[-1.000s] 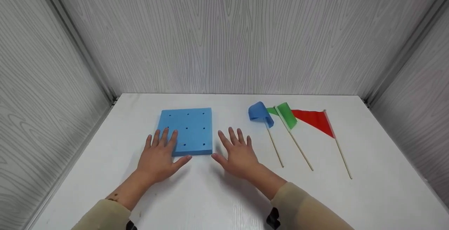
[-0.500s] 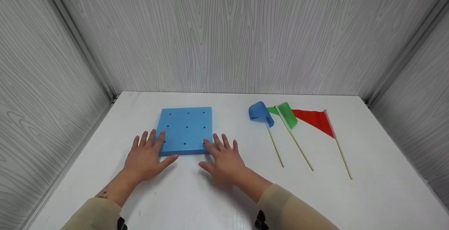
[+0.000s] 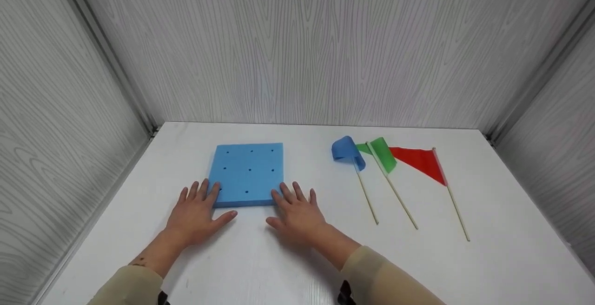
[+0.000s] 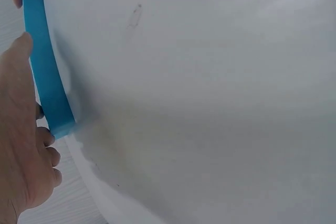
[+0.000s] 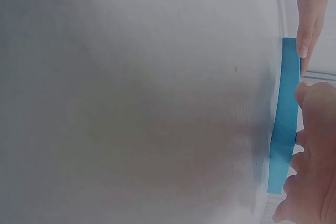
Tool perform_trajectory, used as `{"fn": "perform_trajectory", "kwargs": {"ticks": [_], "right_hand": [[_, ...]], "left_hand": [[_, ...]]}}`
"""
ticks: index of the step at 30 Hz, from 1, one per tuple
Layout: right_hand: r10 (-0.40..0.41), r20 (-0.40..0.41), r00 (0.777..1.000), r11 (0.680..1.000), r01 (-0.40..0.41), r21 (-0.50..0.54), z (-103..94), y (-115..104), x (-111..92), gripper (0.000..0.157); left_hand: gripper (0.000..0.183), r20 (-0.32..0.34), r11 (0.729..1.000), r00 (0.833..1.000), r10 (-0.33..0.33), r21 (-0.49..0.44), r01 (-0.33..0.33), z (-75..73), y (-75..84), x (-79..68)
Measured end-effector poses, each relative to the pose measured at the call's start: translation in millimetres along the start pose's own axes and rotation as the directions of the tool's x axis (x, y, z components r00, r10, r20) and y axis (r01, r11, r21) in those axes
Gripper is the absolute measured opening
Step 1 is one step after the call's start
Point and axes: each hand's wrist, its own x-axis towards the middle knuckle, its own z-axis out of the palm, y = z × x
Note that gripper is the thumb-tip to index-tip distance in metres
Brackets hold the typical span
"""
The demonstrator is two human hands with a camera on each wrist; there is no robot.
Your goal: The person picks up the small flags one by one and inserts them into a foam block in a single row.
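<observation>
A square blue foam board with rows of small holes lies flat on the white table, left of the middle. Over its near left corner my left hand spreads its straight fingers, the thumb pointing inward. My right hand is at the near right corner, fingers extended, with fingertips over the board's edge. Both wrist views show the blue board's side close to the fingers; neither hand grips it. Whether the fingertips press on it, I cannot tell.
To the right lie three small flags on thin wooden sticks: a curled blue flag, a green flag and a red triangular flag. Grey wood-grain panels enclose the white table at the back and sides.
Both hands have shifted left. The left hand has slid toward the board's left edge, and the right hand has come from beside the board onto its near right corner. The flags lie unmoved.
</observation>
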Motion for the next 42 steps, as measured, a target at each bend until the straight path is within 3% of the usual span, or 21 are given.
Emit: {"fn": "perform_trajectory", "kwargs": {"ticks": [18, 27, 42], "right_hand": [[-0.001, 0.013, 1.0, 0.999, 0.001, 0.037, -3.4, 11.8, -8.0, 0.074], [0.005, -0.007, 1.0, 1.0, -0.005, 0.009, -8.8, 32.9, -28.4, 0.072], [0.029, 0.028, 0.999, 0.997, -0.031, 0.067, -14.5, 70.4, -62.3, 0.074]], "left_hand": [[0.1, 0.004, 1.0, 1.0, 0.016, 0.003, -0.016, 0.9, 11.1, 1.8], [0.101, 0.043, 0.999, 0.998, 0.05, 0.0, -0.05, 0.2, 38.7, 5.5], [0.101, 0.067, 0.995, 0.993, 0.095, 0.023, -0.097, 11.7, 81.3, 12.6]]}}
